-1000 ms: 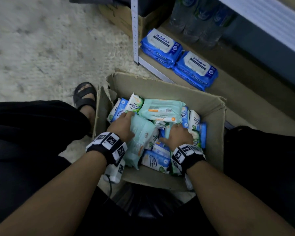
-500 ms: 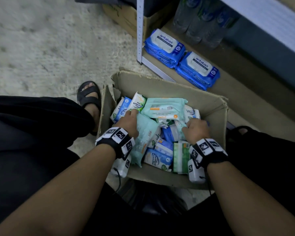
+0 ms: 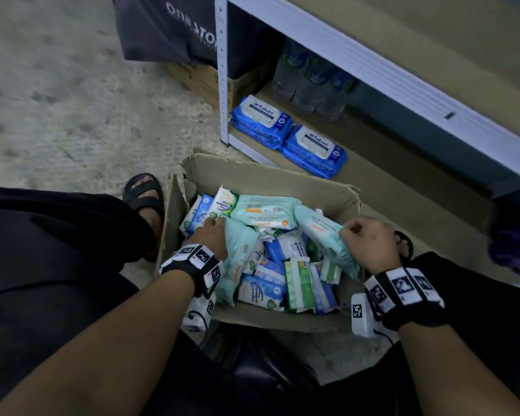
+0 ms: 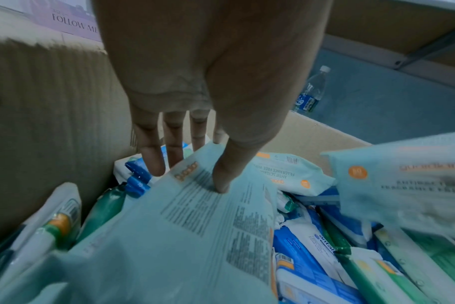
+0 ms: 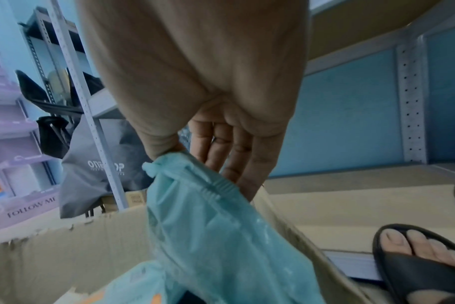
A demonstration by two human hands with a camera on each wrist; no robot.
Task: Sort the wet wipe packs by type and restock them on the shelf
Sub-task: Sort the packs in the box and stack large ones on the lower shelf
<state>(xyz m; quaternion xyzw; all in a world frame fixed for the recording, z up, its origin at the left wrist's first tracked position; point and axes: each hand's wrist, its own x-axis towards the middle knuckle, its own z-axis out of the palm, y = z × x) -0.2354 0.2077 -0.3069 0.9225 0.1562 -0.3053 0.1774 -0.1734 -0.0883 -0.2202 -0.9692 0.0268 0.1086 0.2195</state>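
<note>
The right hand [image 3: 370, 243] is pinching the crimped end seal of 1 mint-green wipe pack [image 3: 327, 235], lifting it at the cardboard box's [image 3: 270, 175] right side, center frame. The left hand [image 3: 212, 235] is pinching another mint-green pack [image 4: 169, 216], thumb on top. Judged soft, light and slippery; gripping across the body is advised.

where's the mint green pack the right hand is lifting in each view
Head: the mint green pack slants right of centre, gripped by the right hand.
Left wrist: the pack, blurred, at the right edge.
Right wrist: it hangs from the hand, centre.
Shared landmark: the cardboard box.
</note>
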